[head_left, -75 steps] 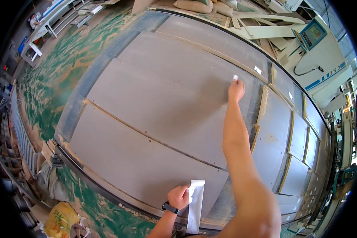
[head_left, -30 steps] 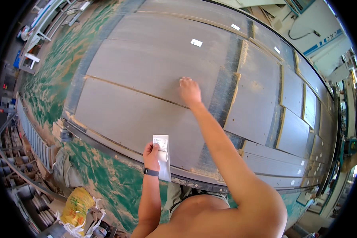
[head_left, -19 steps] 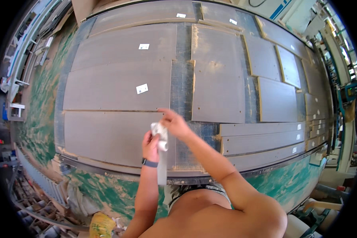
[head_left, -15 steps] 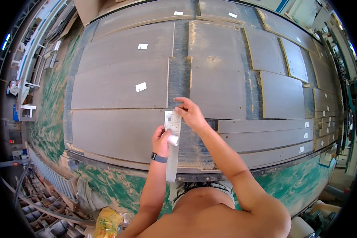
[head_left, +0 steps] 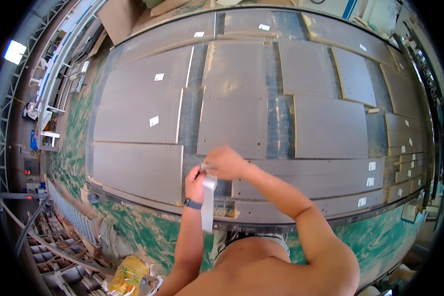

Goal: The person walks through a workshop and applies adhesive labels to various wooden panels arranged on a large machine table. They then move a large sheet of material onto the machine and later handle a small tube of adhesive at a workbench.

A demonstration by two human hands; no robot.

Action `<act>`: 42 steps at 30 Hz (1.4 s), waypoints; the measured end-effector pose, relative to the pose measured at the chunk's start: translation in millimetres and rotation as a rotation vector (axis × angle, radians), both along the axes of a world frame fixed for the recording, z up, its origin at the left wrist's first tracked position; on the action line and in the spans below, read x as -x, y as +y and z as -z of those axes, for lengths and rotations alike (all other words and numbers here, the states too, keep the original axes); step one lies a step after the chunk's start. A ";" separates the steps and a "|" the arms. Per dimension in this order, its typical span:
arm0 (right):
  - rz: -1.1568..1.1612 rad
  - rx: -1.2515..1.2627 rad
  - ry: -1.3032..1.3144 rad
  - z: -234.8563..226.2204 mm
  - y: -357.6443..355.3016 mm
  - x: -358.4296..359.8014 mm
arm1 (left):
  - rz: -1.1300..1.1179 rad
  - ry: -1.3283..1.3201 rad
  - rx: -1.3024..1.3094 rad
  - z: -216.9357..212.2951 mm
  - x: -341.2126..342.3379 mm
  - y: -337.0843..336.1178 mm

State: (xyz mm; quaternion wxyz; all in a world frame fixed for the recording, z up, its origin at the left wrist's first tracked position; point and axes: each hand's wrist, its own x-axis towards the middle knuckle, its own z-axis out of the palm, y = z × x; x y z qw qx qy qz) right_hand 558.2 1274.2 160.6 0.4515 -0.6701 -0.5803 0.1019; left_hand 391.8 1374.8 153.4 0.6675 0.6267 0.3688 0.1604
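My left hand (head_left: 195,185), with a dark watch on its wrist, is closed around a strip of white labels (head_left: 208,209). The strip curls over beside the fingers and its tail hangs toward the table's front edge. My right hand (head_left: 227,163) is bent over the strip's upper end, fingertips pinched together close to the left thumb. Motion blurs it somewhat, and it covers the printed part of the strip. Beneath both hands lie grey-brown panels: a wide one at left (head_left: 135,170), a tall one in the middle (head_left: 237,118) and long narrow ones at right (head_left: 311,172).
Across the large dark table (head_left: 187,118), several more panels carry small white labels, such as the label at left (head_left: 154,121). A small wooden offcut (head_left: 373,110) lies between panels at right. A yellow bag (head_left: 128,274) and a grey roller rack (head_left: 69,209) stand at lower left.
My right hand has come down from the strip's raised end to beside my left hand. The printed labels that showed between the hands are now covered. The whole view has shifted.
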 end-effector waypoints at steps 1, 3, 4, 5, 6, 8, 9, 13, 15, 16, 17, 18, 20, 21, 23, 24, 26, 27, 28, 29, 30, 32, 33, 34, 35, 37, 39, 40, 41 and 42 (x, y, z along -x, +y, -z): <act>-0.127 0.043 -0.026 5.4 3.3 -3.0 | 0.011 0.014 0.090 6.6 5.6 0.0; -0.165 0.221 0.190 21.1 17.9 -28.7 | -0.065 -0.018 0.119 -1.4 6.8 -11.7; -0.190 0.311 0.304 32.5 28.6 -41.2 | -0.108 -0.026 0.133 -4.7 8.6 -14.7; -0.024 0.258 0.793 52.8 37.5 -51.9 | -0.174 0.021 0.175 0.9 16.4 -13.4; 0.162 0.206 1.285 82.3 43.5 -65.8 | -0.190 0.048 0.149 1.7 19.1 -14.3; 0.146 -0.269 1.699 161.4 36.0 -117.7 | -0.198 0.107 0.097 -2.9 7.0 -8.2; 0.140 -0.403 1.909 151.2 30.7 -116.9 | -0.271 0.037 0.087 -5.6 12.7 -13.3; 0.404 -0.601 1.671 157.9 -0.2 -171.6 | -0.293 0.014 0.032 -2.7 14.5 -18.1; 0.466 -0.638 1.591 159.8 -12.9 -192.3 | -0.277 -0.014 0.021 -9.3 5.6 -22.6; 0.512 -0.630 1.535 157.2 -17.9 -196.1 | -0.259 -0.006 0.007 -9.8 4.9 -24.2; 0.639 -0.351 1.164 145.8 -19.4 -192.0 | -0.249 0.003 -0.008 -9.9 5.6 -25.8; 0.735 -0.082 0.780 135.0 -20.9 -184.3 | -0.238 0.012 -0.023 -10.0 6.5 -27.6; 0.691 0.356 0.132 112.0 -25.5 -161.8 | -0.228 0.003 -0.026 -12.6 5.0 -32.5; 0.572 0.530 -0.118 105.8 -30.4 -144.8 | -0.222 0.000 -0.027 -12.9 5.0 -35.1; 0.400 0.422 -0.389 130.7 -39.3 -101.7 | -0.188 0.027 -0.040 -15.2 -1.5 -38.1; 0.408 0.285 -0.410 126.2 -41.8 -73.5 | -0.189 0.041 -0.049 -14.4 -0.9 -38.5; 0.301 0.195 -0.358 110.0 -48.3 -26.0 | -0.243 0.018 0.011 -6.5 4.1 -42.2; 0.169 0.253 -0.110 102.3 -50.4 -11.7 | -0.259 -0.006 0.039 1.0 3.1 -43.0; 0.142 0.284 0.348 85.7 -50.4 6.3 | -0.302 -0.068 0.121 11.4 5.8 -44.4; 0.172 0.100 0.750 93.1 -47.4 26.7 | -0.323 -0.077 0.204 11.8 -0.9 -47.9; 0.033 0.144 1.141 70.2 -48.8 35.4 | -0.371 -0.078 0.288 15.3 1.5 -50.5; 0.009 0.092 1.007 45.3 -43.9 44.7 | -0.334 -0.146 0.535 26.7 10.5 -49.5; -0.010 0.106 0.989 42.8 -41.0 39.6 | -0.317 -0.181 0.614 32.0 12.7 -50.8; -0.032 0.122 0.971 41.4 -37.7 34.3 | -0.316 -0.177 0.612 37.7 16.1 -52.3; 0.009 0.164 0.942 40.8 -34.3 27.0 | -0.315 -0.173 0.610 40.9 18.5 -54.3; 0.092 0.256 0.883 41.7 -27.7 9.5 | -0.325 -0.125 0.579 39.3 10.2 -56.7; 0.170 0.125 0.364 43.1 -23.8 -1.5 | -0.301 -0.071 0.497 39.2 1.5 -51.0; 0.203 0.067 0.103 44.2 -23.9 -4.9 | -0.292 -0.044 0.459 41.2 -0.6 -49.4; 0.031 0.076 0.017 43.6 -25.1 -4.4 | -0.248 -0.034 0.421 42.4 -0.4 -46.1; -0.108 0.121 0.060 48.7 -19.8 -10.4 | -0.213 -0.020 0.393 43.6 -1.8 -41.3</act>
